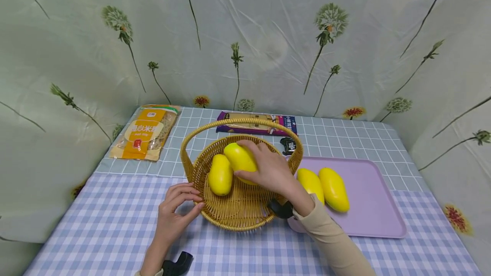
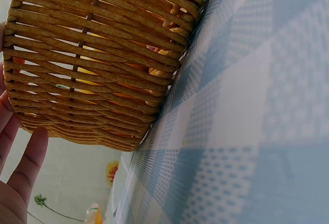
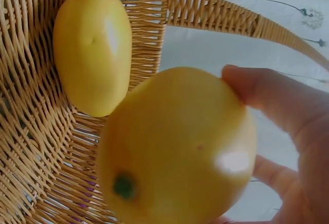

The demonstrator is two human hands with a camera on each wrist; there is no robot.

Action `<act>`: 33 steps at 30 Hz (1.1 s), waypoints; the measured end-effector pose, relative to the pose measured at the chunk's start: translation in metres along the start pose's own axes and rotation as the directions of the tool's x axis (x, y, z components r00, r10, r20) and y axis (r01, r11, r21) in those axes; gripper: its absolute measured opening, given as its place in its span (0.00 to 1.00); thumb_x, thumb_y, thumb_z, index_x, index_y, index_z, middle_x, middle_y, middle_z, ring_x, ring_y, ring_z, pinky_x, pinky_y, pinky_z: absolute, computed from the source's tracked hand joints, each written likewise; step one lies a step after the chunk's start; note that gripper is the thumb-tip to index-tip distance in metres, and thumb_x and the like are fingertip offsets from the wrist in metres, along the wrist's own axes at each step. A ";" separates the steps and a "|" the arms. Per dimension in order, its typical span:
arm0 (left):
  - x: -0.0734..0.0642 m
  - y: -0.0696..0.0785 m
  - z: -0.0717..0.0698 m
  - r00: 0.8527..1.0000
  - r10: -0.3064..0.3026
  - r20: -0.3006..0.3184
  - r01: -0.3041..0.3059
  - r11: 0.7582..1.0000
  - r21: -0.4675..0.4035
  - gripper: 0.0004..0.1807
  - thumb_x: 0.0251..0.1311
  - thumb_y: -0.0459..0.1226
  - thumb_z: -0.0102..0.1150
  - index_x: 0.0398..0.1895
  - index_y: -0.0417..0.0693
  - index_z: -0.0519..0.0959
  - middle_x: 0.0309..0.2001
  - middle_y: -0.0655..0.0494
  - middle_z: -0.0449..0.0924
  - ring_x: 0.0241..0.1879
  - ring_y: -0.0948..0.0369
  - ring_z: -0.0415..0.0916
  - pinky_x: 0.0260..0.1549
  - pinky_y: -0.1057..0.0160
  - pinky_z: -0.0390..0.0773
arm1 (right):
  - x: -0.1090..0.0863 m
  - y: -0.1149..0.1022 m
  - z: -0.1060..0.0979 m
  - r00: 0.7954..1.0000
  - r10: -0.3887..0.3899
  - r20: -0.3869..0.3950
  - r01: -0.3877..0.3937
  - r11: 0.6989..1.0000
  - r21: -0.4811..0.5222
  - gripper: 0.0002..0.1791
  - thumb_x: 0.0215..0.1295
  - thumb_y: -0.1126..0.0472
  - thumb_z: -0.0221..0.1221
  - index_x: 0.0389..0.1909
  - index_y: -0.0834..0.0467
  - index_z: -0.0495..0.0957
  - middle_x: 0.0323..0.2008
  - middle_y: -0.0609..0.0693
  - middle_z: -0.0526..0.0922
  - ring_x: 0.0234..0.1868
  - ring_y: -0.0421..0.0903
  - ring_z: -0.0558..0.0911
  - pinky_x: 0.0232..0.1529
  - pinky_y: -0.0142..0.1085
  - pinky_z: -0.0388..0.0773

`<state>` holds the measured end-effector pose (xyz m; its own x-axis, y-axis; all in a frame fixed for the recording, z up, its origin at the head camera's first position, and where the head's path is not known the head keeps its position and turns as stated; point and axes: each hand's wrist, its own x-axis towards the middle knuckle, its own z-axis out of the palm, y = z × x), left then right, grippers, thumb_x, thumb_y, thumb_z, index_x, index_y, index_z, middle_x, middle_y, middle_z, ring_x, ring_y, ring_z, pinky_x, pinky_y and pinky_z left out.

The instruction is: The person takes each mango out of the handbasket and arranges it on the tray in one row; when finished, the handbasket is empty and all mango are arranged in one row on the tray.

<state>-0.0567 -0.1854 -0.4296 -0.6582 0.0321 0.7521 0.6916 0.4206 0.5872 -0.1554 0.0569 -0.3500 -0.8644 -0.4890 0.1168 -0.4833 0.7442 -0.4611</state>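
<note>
My right hand (image 1: 270, 167) grips a yellow mango (image 1: 238, 159) over the wicker basket (image 1: 239, 212). Its thumb and fingers wrap the fruit's sides, and a small green stem end shows in the right wrist view. A second mango (image 1: 220, 176) lies inside the basket, just left of the held one. My left hand (image 1: 178, 205) holds the basket's left rim, with fingertips over the edge; in the left wrist view one finger (image 2: 32, 165) lies by the woven outer wall. Two more mangoes, a left one (image 1: 311, 184) partly behind my right forearm and a right one (image 1: 334, 189), lie side by side on the purple tray (image 1: 377, 212).
The basket's tall arched handle (image 1: 241, 121) rises over the opening. Behind it lie a purple food packet (image 1: 257, 123) and a small black object (image 1: 288, 145). An orange packet (image 1: 143, 133) lies at the back left. A checked cloth (image 1: 111, 225) covers the front.
</note>
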 end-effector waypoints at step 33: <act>-0.002 -0.003 0.000 1.000 -0.001 0.000 0.001 1.000 -0.008 0.06 0.45 0.28 0.71 0.26 0.40 0.82 0.34 0.44 0.80 0.43 0.44 0.71 0.53 0.63 0.67 | -0.068 0.010 -0.009 0.941 -0.206 -0.269 0.287 0.908 0.306 0.41 0.52 0.49 0.70 0.67 0.41 0.61 0.56 0.42 0.71 0.48 0.41 0.73 0.43 0.41 0.78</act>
<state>-0.0573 -0.1864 -0.4327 -0.6588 0.0316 0.7517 0.6934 0.4133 0.5903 -0.1031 0.1021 -0.3545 -0.7507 -0.4911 0.4419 -0.6442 0.3958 -0.6545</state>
